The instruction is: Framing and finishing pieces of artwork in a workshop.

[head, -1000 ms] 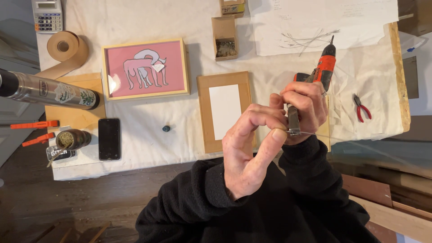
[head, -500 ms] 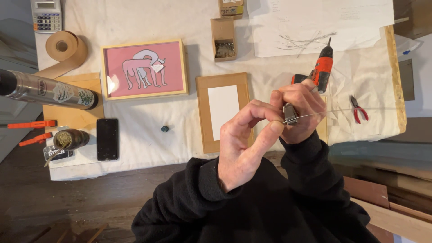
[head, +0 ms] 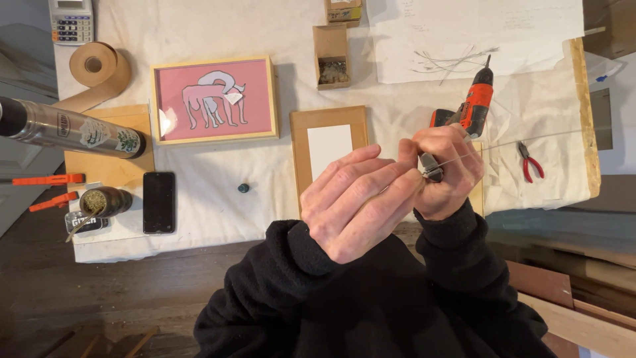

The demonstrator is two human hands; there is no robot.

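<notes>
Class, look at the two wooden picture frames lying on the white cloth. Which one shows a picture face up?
The light wooden frame with the pink picture, left of the hands. The other, the brown wooden frame beside the left hand, shows only a plain board with a white rectangle.

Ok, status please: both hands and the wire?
Left hand pinching thin wire. Right hand gripping small pliers on it. Orange drill lies just behind.

A framed picture (head: pixel 212 99) lies left of a wooden frame (head: pixel 329 147), with pliers (head: pixel 530 161) far right on the table (head: pixel 199 192).
</notes>
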